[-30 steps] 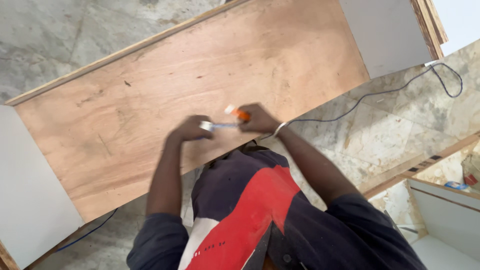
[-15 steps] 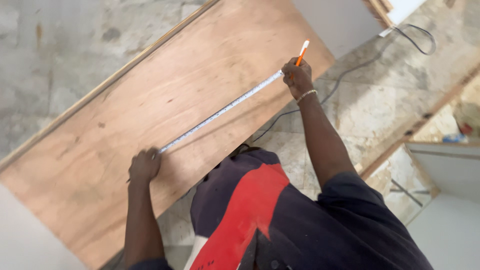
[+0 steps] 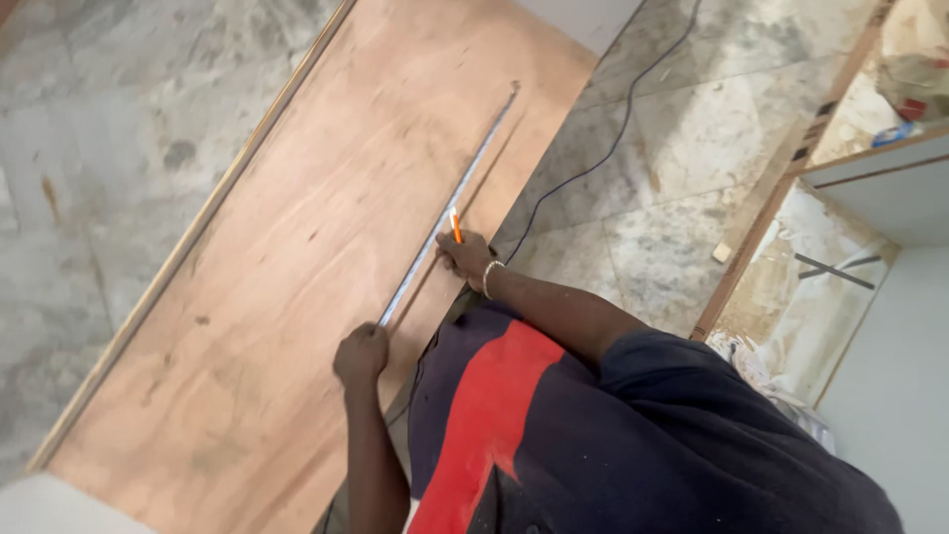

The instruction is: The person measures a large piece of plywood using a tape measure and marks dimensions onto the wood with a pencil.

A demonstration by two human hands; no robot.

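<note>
a: where is the long silver tape measure blade [image 3: 450,210] lying?
b: mid-frame, across the reddish-brown plywood sheet [image 3: 297,247].
a: the hands?
b: left hand [image 3: 361,354] is fisting its lower end; right hand [image 3: 467,257] is pinching an orange pencil [image 3: 455,225] beside it.

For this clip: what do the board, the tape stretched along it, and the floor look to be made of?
Board: plywood, unfinished matte brown veneer with visible grain and dark spots.
Measuring tape: a thin silvery strip with a slight sheen, probably steel. The left hand pins one end; the right hand holds an orange pencil against it.
Floor: grey-veined polished slabs, marble or marble-look tile.
</note>
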